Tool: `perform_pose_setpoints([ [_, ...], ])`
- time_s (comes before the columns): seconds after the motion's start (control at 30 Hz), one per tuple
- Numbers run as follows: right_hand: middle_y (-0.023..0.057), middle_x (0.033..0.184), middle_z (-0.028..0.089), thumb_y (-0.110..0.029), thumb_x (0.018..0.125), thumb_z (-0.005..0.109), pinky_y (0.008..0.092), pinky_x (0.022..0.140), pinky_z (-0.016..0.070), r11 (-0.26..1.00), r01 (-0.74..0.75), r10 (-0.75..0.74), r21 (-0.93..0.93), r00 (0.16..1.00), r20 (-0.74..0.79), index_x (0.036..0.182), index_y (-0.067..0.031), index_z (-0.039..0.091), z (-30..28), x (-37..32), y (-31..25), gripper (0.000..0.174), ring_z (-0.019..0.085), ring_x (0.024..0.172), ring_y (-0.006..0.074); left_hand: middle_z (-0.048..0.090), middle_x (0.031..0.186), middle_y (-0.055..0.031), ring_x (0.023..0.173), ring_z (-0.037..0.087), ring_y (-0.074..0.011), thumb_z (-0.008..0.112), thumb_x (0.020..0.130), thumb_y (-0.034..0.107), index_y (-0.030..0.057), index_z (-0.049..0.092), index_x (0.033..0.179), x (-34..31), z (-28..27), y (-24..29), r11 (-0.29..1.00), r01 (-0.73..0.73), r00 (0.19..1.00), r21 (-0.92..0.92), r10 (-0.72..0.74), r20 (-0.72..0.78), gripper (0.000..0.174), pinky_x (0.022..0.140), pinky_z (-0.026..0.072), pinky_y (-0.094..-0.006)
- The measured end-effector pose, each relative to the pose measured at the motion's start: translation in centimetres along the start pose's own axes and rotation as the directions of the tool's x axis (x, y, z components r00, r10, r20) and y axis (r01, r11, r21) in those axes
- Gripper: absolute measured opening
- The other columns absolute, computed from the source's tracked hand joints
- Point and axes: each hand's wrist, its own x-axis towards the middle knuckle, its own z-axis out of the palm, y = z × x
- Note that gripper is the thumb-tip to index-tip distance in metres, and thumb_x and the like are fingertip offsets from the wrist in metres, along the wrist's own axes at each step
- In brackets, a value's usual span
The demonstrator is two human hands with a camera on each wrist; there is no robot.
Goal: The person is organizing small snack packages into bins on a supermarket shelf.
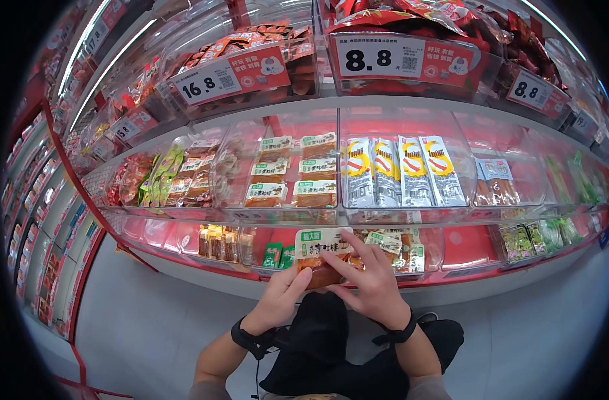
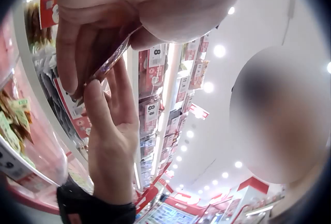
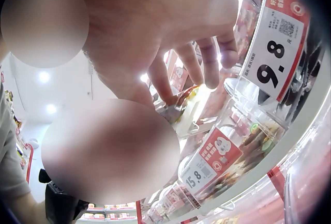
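Observation:
In front of the lower shelf, both hands hold a flat snack packet point(image 1: 316, 273) with a white and green label and brown contents. My left hand point(image 1: 278, 300) grips its lower left side, thumb over the front. From the right, my right hand point(image 1: 370, 283) pinches it, the index finger lying across the front and other fingers spread near the top edge. The left wrist view shows the packet point(image 2: 116, 56) nearly edge-on between the two hands. Fingers of the right hand point(image 3: 176, 32) partly hide the packet point(image 3: 180, 102) in the right wrist view.
Clear shelf bins hold similar brown packets point(image 1: 316, 163), silver and yellow packets point(image 1: 388, 170) and green packets point(image 1: 272, 255). Higher bins carry price signs point(image 1: 378, 57). The shelf's red edge curves left; grey floor point(image 1: 158, 320) lies below, beside dark-trousered legs point(image 1: 324, 333).

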Motion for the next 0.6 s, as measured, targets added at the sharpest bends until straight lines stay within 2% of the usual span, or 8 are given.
perform_pose_setpoints([
  [0.03, 0.0123, 0.131, 0.043, -0.022, 0.065, 0.076, 0.0357, 0.081, 0.0445, 1.000, 0.000, 0.001, -0.029, 1.000, 0.031, 0.127, -0.0191, 0.053, 0.2, -0.1, 0.2, 0.066, 0.050, 0.091, 0.0248, 0.062, 0.099, -0.0105, 0.081, 0.062, -0.0141, 0.039, 0.098, 0.020, -0.0057, 0.050, 0.119, 0.0, 0.0, -0.5, 0.994, -0.062, 0.995, 0.088, 0.068, -0.068, 0.035, 0.071, 0.0501, -0.0258],
  [0.13, 0.0138, 0.132, 0.043, -0.017, 0.067, 0.074, 0.0371, 0.083, 0.0446, 0.998, -0.042, 0.040, 0.036, 0.998, 0.057, 0.123, -0.0137, 0.057, 1.2, -0.2, 0.2, 0.058, 0.053, 0.094, 0.0272, 0.064, 0.090, -0.0101, 0.069, 0.062, -0.0130, 0.041, 0.097, 0.017, -0.0054, 0.054, 0.113, -0.2, -1.0, 1.3, 0.923, 0.003, 0.999, 0.386, 0.016, -0.048, 0.031, 0.060, 0.0493, -0.0249],
  [0.27, 0.0132, 0.123, 0.048, -0.014, 0.071, 0.070, 0.0362, 0.079, 0.0448, 0.997, -0.061, 0.063, 0.052, 0.997, -0.036, 0.127, -0.0108, 0.051, 1.5, -0.3, 0.9, 0.059, 0.053, 0.086, 0.0251, 0.064, 0.085, -0.0116, 0.063, 0.062, -0.0141, 0.042, 0.097, 0.017, -0.0052, 0.056, 0.105, 2.0, -3.5, 2.4, 0.967, -0.173, 0.934, 0.189, 0.222, -0.280, 0.027, 0.054, 0.0467, -0.0246],
  [0.33, 0.0128, 0.117, 0.052, -0.012, 0.073, 0.068, 0.0362, 0.078, 0.0448, 0.996, -0.065, 0.069, 0.056, 0.995, -0.071, 0.124, -0.0080, 0.052, 1.3, -0.5, 1.3, 0.053, 0.054, 0.086, 0.0251, 0.063, 0.089, -0.0134, 0.068, 0.063, -0.0175, 0.041, 0.096, 0.013, -0.0063, 0.052, 0.108, 4.8, -5.7, 3.1, 0.968, -0.252, 0.885, -0.019, 0.222, -0.410, 0.025, 0.055, 0.0472, -0.0254],
  [0.37, 0.0115, 0.107, 0.056, -0.012, 0.075, 0.066, 0.0363, 0.077, 0.0448, 0.997, -0.064, 0.068, 0.054, 0.994, -0.080, 0.118, -0.0061, 0.055, 1.2, -0.6, 1.4, 0.045, 0.055, 0.088, 0.0255, 0.063, 0.091, -0.0148, 0.072, 0.063, -0.0192, 0.041, 0.095, 0.011, -0.0068, 0.050, 0.108, 6.5, -7.1, 3.3, 0.966, -0.241, 0.905, -0.089, 0.191, -0.379, 0.024, 0.057, 0.0482, -0.0262],
  [0.43, 0.0114, 0.105, 0.058, -0.010, 0.074, 0.067, 0.0370, 0.076, 0.0458, 0.995, -0.074, 0.080, 0.070, 0.992, -0.093, 0.112, -0.0049, 0.058, 1.1, -0.6, 1.4, 0.040, 0.057, 0.086, 0.0271, 0.062, 0.096, -0.0174, 0.079, 0.064, -0.0226, 0.039, 0.094, 0.006, -0.0079, 0.047, 0.109, 10.0, -9.7, 3.2, 0.950, -0.211, 0.942, -0.231, 0.134, -0.307, 0.022, 0.060, 0.0503, -0.0279],
  [0.53, 0.0112, 0.101, 0.060, -0.010, 0.074, 0.066, 0.0375, 0.076, 0.0463, 0.994, -0.086, 0.092, 0.071, 0.992, -0.082, 0.107, -0.0042, 0.060, 1.1, -0.8, 1.7, 0.035, 0.058, 0.087, 0.0285, 0.058, 0.104, -0.0217, 0.089, 0.063, -0.0297, 0.038, 0.090, -0.001, -0.0101, 0.044, 0.107, 14.9, -12.1, 2.6, 0.979, -0.076, 0.991, -0.189, 0.053, -0.124, 0.020, 0.072, 0.0551, -0.0352],
  [0.6, 0.0111, 0.099, 0.061, -0.011, 0.074, 0.066, 0.0376, 0.077, 0.0462, 0.992, -0.102, 0.107, 0.069, 0.992, -0.065, 0.106, -0.0042, 0.060, 1.1, -1.0, 2.0, 0.033, 0.058, 0.088, 0.0286, 0.055, 0.107, -0.0249, 0.095, 0.061, -0.0356, 0.038, 0.089, -0.003, -0.0116, 0.045, 0.102, 16.9, -11.7, 3.1, 0.969, 0.019, 0.992, -0.246, -0.048, -0.115, 0.016, 0.080, 0.0543, -0.0390],
])
